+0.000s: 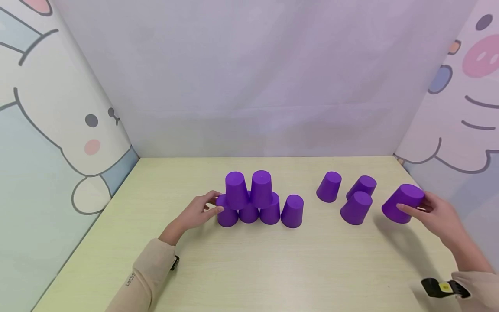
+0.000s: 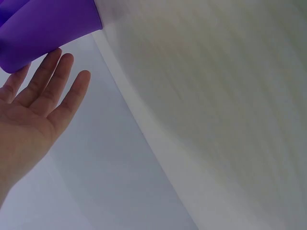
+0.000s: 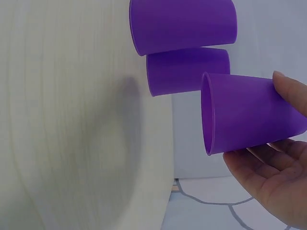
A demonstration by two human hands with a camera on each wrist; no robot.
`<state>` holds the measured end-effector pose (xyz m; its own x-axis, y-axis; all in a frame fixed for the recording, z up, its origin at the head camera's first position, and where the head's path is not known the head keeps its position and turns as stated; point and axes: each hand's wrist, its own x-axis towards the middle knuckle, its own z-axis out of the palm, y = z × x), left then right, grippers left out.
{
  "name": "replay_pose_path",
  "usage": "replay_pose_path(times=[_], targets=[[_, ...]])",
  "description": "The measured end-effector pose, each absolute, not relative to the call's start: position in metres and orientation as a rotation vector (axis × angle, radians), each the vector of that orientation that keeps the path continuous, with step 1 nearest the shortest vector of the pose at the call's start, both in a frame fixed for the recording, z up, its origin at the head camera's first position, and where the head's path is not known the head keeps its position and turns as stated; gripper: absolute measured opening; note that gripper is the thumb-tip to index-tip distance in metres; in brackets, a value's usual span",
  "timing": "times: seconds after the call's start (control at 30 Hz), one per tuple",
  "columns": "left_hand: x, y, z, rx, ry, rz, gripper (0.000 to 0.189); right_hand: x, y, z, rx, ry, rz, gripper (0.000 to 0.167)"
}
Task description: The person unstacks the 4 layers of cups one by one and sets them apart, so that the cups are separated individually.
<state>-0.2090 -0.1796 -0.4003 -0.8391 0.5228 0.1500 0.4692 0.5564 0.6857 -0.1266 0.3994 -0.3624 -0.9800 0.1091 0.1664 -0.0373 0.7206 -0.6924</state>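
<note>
Upside-down purple plastic cups form a small stack left of centre in the head view. Two upper cups, the left one (image 1: 236, 193) and the right one (image 1: 261, 190), straddle the row below. My left hand (image 1: 199, 212) is at the leftmost bottom cup (image 1: 228, 218); in the left wrist view its fingers are fairly straight, with some fingertips touching the purple wall. At the far right, my right hand (image 1: 440, 214) grips a tilted purple cup (image 1: 401, 204) between thumb and fingers. The right wrist view shows this held cup (image 3: 254, 115) raised off the table, its mouth facing down.
At the row's right end stands a purple cup (image 1: 292, 212) with nothing on it. Three more inverted cups stand between it and my right hand: one at the back (image 1: 328, 188), one partly hidden (image 1: 362, 185) and one in front (image 1: 355, 209). Cartoon-printed side panels and a pale back wall (image 1: 265, 86) border the table (image 1: 273, 268).
</note>
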Motion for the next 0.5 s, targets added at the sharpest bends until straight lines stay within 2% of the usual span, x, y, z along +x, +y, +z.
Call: replay_pose_path(times=[0.13,0.33,0.5], targets=[[-0.209,-0.18,-0.402,0.875,2.705,1.172,0.034,-0.127,0.401,-0.368,-0.077,-2.744,1.103,0.039],[-0.209,-0.18,-0.401,0.877,2.705,1.176,0.034,-0.129,0.4,-0.377,-0.105,-2.785,1.07,0.056],[-0.209,-0.18,-0.401,0.884,2.71,1.171,0.034,-0.13,0.4,-0.385,-0.114,-2.795,1.05,0.06]])
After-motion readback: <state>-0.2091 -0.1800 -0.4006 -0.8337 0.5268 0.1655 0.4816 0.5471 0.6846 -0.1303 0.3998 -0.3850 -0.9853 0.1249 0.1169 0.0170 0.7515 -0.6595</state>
